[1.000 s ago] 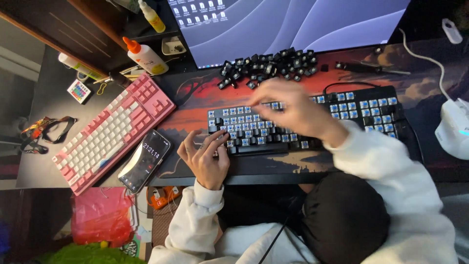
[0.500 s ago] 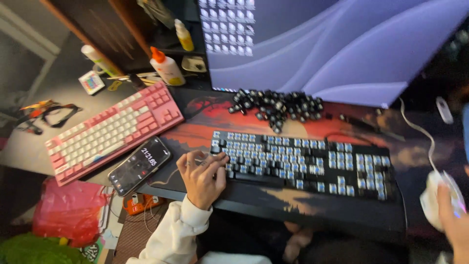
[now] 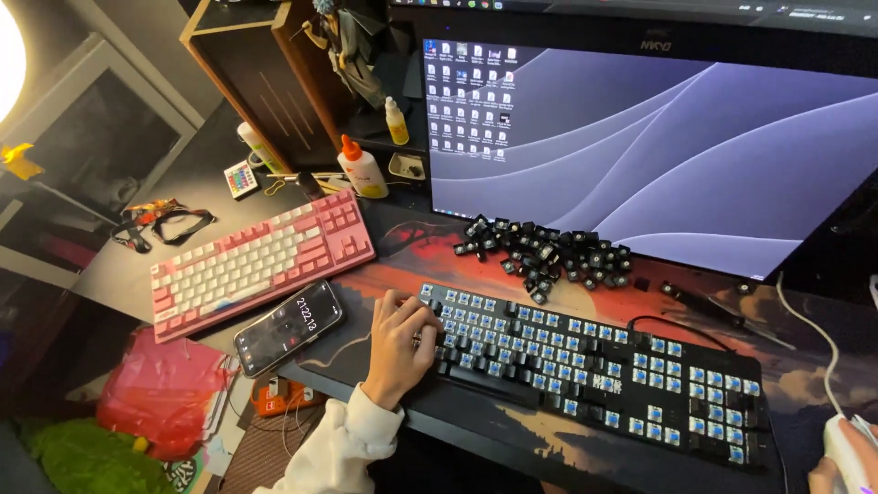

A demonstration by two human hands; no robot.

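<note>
Dim desk space, with a printed desk mat (image 3: pixel 384 247) under a large monitor (image 3: pixel 658 146) at the far side. On the mat lies a black mechanical keyboard (image 3: pixel 594 366) with most caps off, blue switches showing. The left hand (image 3: pixel 398 343) rests on its left end, fingers curled loosely on the switches, gripping nothing. A heap of black keycaps (image 3: pixel 549 252) sits just beyond the keyboard. At the near right edge the right hand (image 3: pixel 837 467) touches a white mouse (image 3: pixel 846 444); its grip cannot be told. Left lie a pink keyboard (image 3: pixel 256 261) and a smartphone (image 3: pixel 288 327).
</note>
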